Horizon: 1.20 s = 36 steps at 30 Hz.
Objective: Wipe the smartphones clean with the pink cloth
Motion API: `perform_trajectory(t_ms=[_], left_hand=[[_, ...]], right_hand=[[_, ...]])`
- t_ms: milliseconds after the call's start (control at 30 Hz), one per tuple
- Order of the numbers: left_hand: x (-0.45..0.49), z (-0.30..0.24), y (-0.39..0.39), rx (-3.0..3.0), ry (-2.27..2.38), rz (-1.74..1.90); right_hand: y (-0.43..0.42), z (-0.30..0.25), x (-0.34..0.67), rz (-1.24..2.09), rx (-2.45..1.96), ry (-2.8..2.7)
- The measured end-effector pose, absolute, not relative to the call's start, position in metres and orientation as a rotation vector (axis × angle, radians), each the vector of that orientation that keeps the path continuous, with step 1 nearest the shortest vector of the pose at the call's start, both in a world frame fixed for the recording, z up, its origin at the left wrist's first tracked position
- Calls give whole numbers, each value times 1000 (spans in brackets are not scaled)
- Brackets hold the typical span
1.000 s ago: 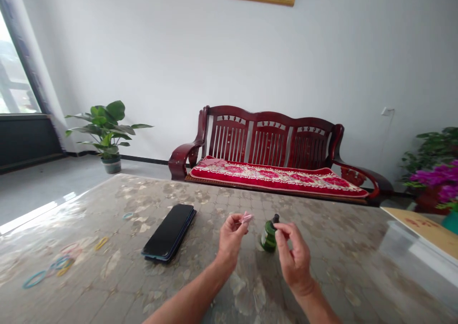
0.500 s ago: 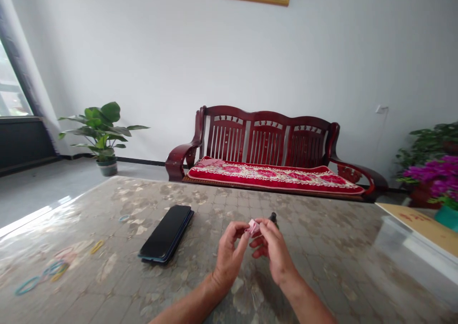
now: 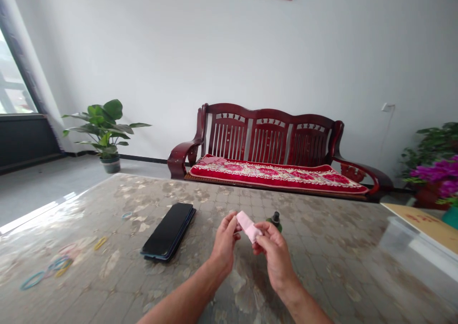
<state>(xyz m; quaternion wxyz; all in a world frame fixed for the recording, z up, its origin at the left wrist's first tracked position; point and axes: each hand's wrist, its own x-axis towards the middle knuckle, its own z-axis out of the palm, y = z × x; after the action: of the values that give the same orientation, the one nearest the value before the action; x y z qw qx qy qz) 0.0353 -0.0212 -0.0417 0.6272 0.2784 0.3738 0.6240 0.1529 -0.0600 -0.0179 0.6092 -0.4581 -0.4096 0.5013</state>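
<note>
In the lower centre of the frame, a pink strip (image 3: pixel 248 225) is held slantwise by its two ends, probably so that it is kept flat. The left hand (image 3: pixel 223 244) pinches the upper end and the right hand (image 3: pixel 276 255) the lower end, fingers nearly closed on it; the green bottle (image 3: pixel 275 219) stands behind the right hand, perhaps for easy reach.

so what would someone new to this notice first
Probably the dark red bench with its red floral mat, by the wall. Nearer, over the table, the left hand and right hand hold a pink strip between them. Purple flowers stand out at the right edge.
</note>
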Motion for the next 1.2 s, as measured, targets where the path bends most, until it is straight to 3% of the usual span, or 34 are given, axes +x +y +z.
perform_trajectory(t_ms=[233, 667, 1033, 1200], left_hand=[[48, -42, -36, 567, 681, 1013], [31, -41, -20, 579, 914, 1108], [45, -31, -20, 374, 608, 1112], [47, -26, -8, 406, 634, 1196]], right_hand=[[-56, -24, 161, 997, -1100, -1002], [-56, -38, 164, 900, -1177, -1377], [-68, -36, 148, 1251, -1122, -1160], [-67, -31, 168, 869, -1146, -1261]])
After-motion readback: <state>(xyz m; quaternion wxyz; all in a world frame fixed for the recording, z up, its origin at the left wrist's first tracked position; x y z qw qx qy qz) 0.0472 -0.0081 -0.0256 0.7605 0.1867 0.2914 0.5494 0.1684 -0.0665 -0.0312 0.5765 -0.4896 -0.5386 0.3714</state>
